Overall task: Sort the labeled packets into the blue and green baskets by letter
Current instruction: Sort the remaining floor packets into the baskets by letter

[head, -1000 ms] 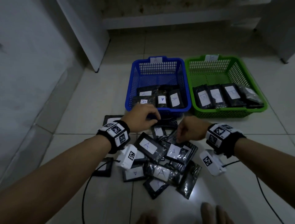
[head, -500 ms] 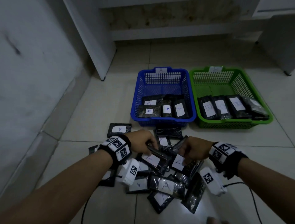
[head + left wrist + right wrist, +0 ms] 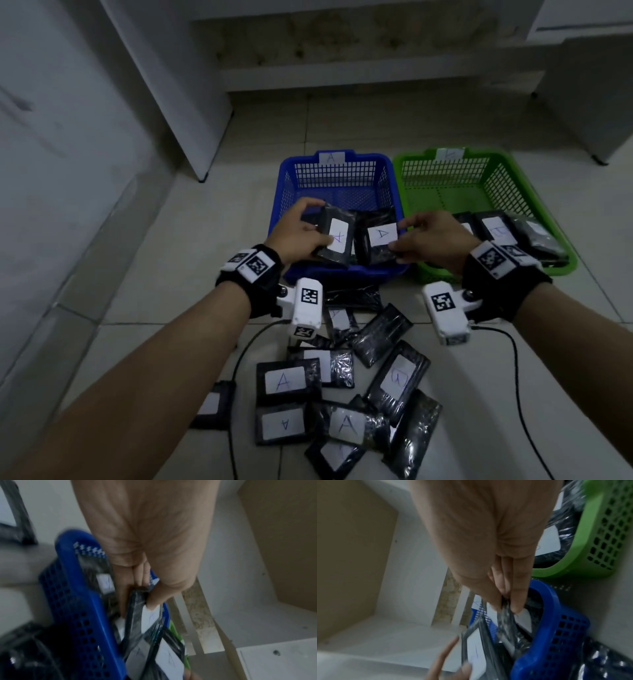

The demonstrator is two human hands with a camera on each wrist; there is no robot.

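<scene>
My left hand (image 3: 301, 233) pinches a black packet (image 3: 337, 240) with a white label marked A, held over the near part of the blue basket (image 3: 339, 178). My right hand (image 3: 431, 236) pinches a second black packet (image 3: 376, 240), also labelled A, beside the first and above the same basket. In the left wrist view the thumb (image 3: 154, 599) presses on the packet's (image 3: 137, 608) edge above the blue basket (image 3: 77, 601). In the right wrist view fingertips (image 3: 517, 601) pinch the crinkled packet (image 3: 506, 620) over the blue rim (image 3: 544, 601). The green basket (image 3: 496, 181) holds several labelled packets.
Several black packets (image 3: 342, 387) lie in a loose pile on the tiled floor below my wrists, most labelled A. Two black cables (image 3: 517, 387) trail across the floor. White cabinet panels (image 3: 171, 85) and a wall stand to the left and behind the baskets.
Both hands have lifted a packet each from the floor pile and carried it forward over the blue basket. The head view has tilted up.
</scene>
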